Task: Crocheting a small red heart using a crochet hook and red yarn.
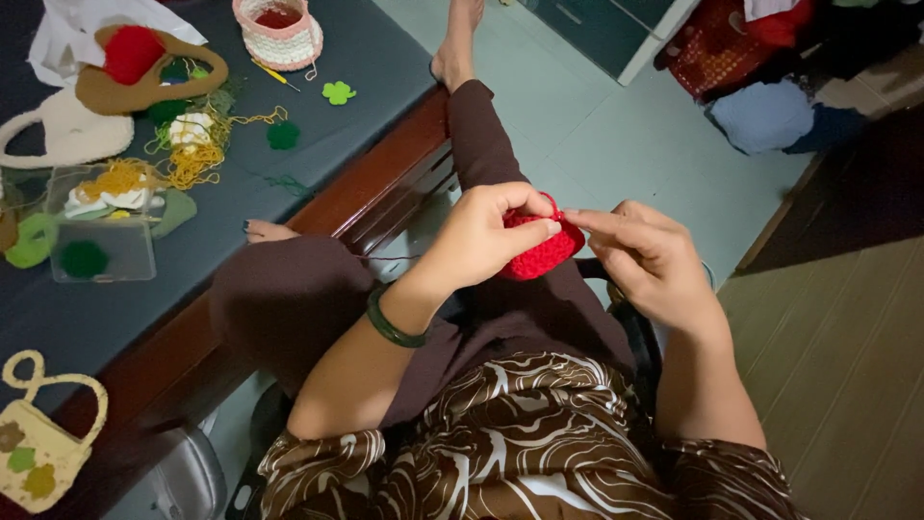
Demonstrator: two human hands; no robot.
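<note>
My left hand (481, 236) pinches a small red crocheted piece (539, 252) over my lap, thumb and fingers closed on its upper edge. A dark green bangle circles that wrist. My right hand (650, 265) is beside it on the right, fingertips touching the piece's top right edge; a thin hook or needle seems held there, but it is too small to tell. A thin red yarn strand runs left from the piece toward the bed.
A dark-covered bed (318, 125) at left carries a pink-and-white crocheted basket (279, 34), green crochet flowers (338, 92), yellow yarn (192, 159), a clear plastic box (101, 226), brown and cream bag pieces, and a small cream bag (38, 448). Piled fabric (765, 116) lies on the floor at upper right.
</note>
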